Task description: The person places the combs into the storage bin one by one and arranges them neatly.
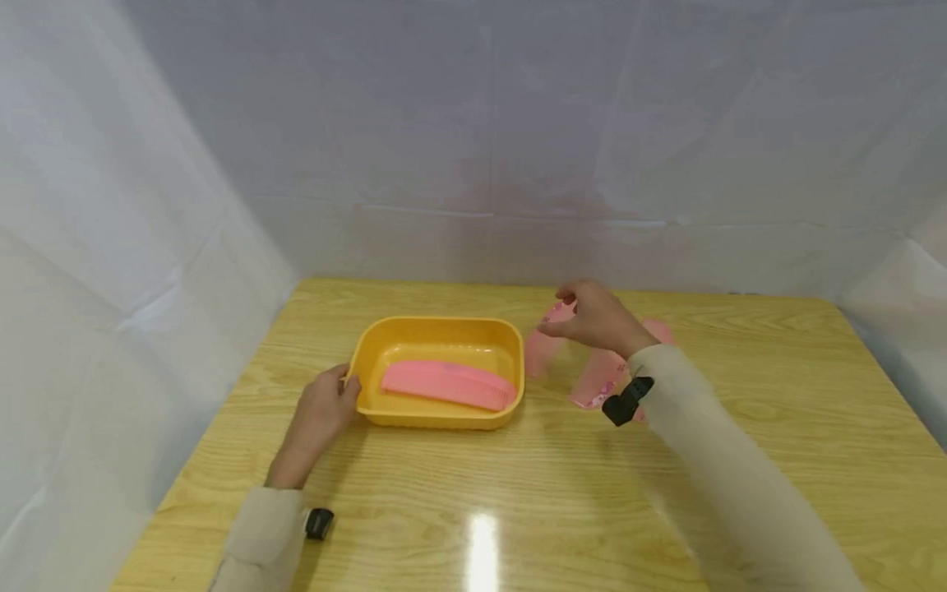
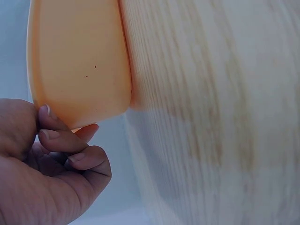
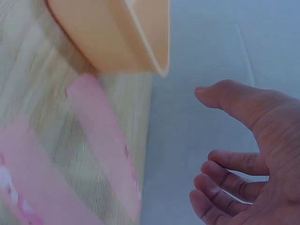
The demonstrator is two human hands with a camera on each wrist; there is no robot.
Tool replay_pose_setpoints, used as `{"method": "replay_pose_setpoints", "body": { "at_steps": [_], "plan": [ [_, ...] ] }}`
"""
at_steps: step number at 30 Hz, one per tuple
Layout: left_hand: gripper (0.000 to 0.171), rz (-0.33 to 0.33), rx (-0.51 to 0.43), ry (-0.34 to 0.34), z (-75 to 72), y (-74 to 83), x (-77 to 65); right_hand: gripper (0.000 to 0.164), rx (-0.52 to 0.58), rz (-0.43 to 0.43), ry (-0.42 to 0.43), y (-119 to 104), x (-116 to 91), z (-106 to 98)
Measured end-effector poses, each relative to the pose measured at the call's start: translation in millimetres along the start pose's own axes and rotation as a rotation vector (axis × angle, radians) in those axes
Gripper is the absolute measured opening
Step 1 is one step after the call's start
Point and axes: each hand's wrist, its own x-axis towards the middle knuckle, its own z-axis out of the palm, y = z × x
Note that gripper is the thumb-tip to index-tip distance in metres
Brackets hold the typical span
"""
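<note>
A yellow plastic basin (image 1: pixel 444 421) stands on the table, and one pink comb (image 1: pixel 444 383) lies inside it. My left hand (image 1: pixel 325 407) pinches the basin's left end at the rim; its curled fingers show against the basin wall in the left wrist view. To the right of the basin, my right hand (image 1: pixel 602 316) hovers above a pink comb (image 1: pixel 543 355). Thumb and fingers are spread apart with nothing between them, as the right wrist view shows. A second comb with a flowered edge (image 1: pixel 598 380) lies under the right wrist, partly hidden.
Another pink piece (image 1: pixel 658 330) shows behind the right forearm, mostly covered by the sleeve. The wood-grain table (image 1: pixel 444 493) has its far edge close behind the basin. White sheeting (image 1: pixel 488 123) hangs behind and at both sides.
</note>
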Motion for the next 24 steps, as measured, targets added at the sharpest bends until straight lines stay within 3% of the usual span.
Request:
{"method": "replay_pose_setpoints", "body": {
  "at_steps": [12, 24],
  "plan": [
    [0.028, -0.026, -0.006, -0.016, 1.5, 1.0, 1.3, 0.077, -0.003, 0.19, 0.016, 56.5, -35.0, -38.7],
    [0.028, -0.01, -0.007, -0.014, 1.8, -0.4, 3.2, 0.089, -0.032, 0.292, 0.05, 94.3, -68.3, -45.4]
  ]
}}
